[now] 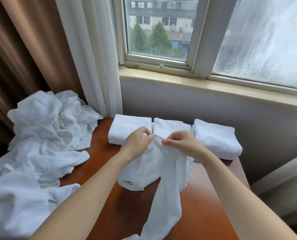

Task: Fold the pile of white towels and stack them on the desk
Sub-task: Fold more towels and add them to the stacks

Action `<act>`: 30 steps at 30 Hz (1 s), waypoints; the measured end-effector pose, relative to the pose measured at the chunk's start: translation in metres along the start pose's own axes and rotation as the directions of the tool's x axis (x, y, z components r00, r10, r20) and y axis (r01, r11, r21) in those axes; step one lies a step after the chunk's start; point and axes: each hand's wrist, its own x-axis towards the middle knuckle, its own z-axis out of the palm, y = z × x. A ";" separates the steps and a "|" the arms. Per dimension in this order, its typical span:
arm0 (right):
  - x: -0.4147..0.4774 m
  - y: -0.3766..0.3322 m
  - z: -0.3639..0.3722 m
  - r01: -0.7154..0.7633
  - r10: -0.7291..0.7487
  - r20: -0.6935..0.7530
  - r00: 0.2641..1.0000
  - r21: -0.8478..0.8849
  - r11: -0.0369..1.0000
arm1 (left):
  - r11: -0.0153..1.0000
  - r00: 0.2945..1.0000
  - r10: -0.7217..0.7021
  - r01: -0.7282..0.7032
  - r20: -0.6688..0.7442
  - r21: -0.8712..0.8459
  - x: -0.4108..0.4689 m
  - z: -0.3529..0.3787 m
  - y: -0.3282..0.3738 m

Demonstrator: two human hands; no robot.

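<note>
white towel (pixel 163 172) with red embroidery, reddish-brown desk (pixel 204 205), brown curtain (pixel 23 49)

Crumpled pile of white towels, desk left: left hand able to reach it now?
Likely yes: bare red-brown wooden desk lies between the left hand and the crumpled pile of white towels. But that hand is busy, pinching the limp white towel with the right hand.
</note>
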 end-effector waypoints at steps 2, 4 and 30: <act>-0.002 0.004 -0.003 -0.019 0.019 0.003 1.000 -0.010 1.000 | 0.995 0.989 -0.100 0.098 -0.104 -0.026 0.005 -0.004 -0.005; -0.004 0.008 -0.006 -0.042 0.043 0.015 0.999 -0.015 0.999 | 0.979 0.958 -0.204 0.195 -0.203 -0.066 0.010 -0.011 -0.015; 0.016 0.027 0.047 0.013 -0.011 0.012 1.000 -0.137 0.990 | 0.949 0.982 -0.064 0.005 -0.178 -0.315 -0.006 -0.022 0.000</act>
